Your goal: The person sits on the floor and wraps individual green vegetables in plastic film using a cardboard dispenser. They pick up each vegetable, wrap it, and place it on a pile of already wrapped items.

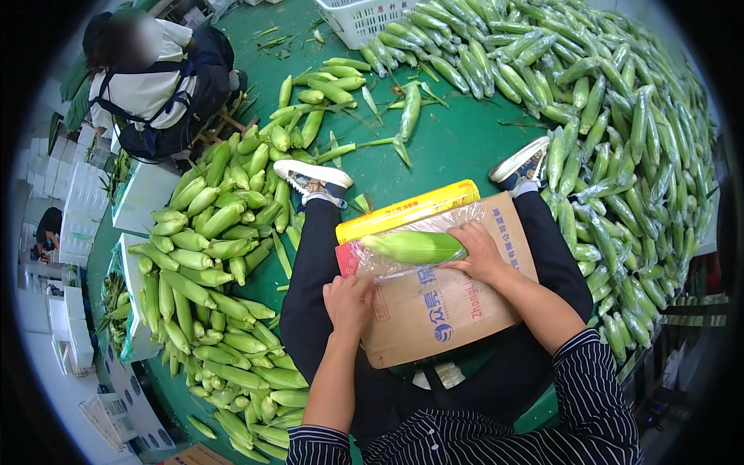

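An ear of corn in green husk (pixel 410 247) lies across clear plastic film (pixel 378 270) on a cardboard box (pixel 430 325) over my lap. My right hand (pixel 476 253) grips the ear at its right end. Curled at the near left edge of the film, my left hand (pixel 350 299) pinches it; the fingertips are partly hidden. Just beyond the ear lies a yellow film roll (pixel 407 210) bearing writing, along the far side of the box.
Unwrapped corn ears (pixel 226 308) are heaped on my left, film-wrapped ears (pixel 616 145) on my right. A white plastic crate (pixel 360 23) stands ahead on the green floor (pixel 447 139), where a loose ear (pixel 410 113) lies. Another person (pixel 157 93) sits at the far left.
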Tool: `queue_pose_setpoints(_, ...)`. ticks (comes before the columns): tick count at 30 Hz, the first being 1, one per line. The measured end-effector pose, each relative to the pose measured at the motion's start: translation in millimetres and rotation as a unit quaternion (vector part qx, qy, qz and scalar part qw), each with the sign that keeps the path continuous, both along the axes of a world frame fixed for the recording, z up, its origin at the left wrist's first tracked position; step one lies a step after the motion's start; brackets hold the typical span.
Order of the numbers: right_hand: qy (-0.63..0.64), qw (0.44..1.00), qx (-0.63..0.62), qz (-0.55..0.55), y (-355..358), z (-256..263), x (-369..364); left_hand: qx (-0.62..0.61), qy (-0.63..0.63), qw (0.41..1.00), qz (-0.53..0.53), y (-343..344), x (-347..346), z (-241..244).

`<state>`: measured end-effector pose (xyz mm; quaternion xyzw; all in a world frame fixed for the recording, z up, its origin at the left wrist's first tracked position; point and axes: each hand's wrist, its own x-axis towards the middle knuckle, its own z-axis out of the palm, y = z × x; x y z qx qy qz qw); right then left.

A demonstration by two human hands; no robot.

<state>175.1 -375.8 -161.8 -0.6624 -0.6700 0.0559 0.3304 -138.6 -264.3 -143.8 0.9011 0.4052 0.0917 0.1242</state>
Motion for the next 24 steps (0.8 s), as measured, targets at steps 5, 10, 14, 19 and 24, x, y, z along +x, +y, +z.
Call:
queue_pose_setpoints(5, -0.035, 0.991, -0.107, 0.078, -23.1, 28.9, 16.7, 0.052, -0.175, 0.978, 0.099, -28.0, -20.3, 3.0)
queue_pose_setpoints(10, -0.002, 0.932, -0.241, 0.27, -44.0, 41.2, -3.7, -0.116, -0.371, 0.909, 0.153, -109.1, -17.0, 15.8)
queue_pose_setpoints(14, -0.079, 0.969, -0.197, 0.125, -29.2, 56.3, -17.5, -0.078, -0.083, 0.993, 0.017, -76.6, 43.3, 31.9)
queue_pose_setpoints(19, -0.1, 0.991, -0.087, 0.031, 18.7, 57.8, -26.5, 0.186, -0.034, 0.977, 0.096, 78.6, 131.1, 30.5)
queue_pose_setpoints(24, -0.046, 0.986, -0.156, 0.022, 68.5, 33.5, -3.1, 0.028, -0.059, 0.987, -0.144, 63.4, 117.9, 45.0)
